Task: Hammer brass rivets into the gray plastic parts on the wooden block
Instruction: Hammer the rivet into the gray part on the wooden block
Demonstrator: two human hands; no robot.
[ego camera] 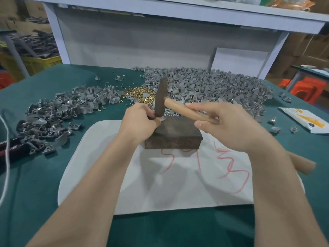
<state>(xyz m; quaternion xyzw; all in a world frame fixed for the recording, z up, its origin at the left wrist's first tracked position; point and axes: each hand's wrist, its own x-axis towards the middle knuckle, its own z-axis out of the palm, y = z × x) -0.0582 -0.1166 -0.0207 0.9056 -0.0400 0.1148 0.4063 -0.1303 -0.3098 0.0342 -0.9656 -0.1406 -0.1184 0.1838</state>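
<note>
A dark wooden block (176,136) stands on a white sheet (178,184) in the middle of the table. My left hand (138,122) pinches a small gray plastic part (162,119) at the block's far left corner. My right hand (226,125) grips the wooden handle of a hammer (161,97), whose dark head points down onto that part. A heap of brass rivets (139,94) lies just behind the block. I cannot see a rivet in the part; my fingers and the hammer head hide it.
A large pile of gray parts (213,86) spreads behind and right of the block, another pile (53,113) to the left. A white and orange packet (306,120) lies at the right edge, a black item with a white cord (7,150) at the left.
</note>
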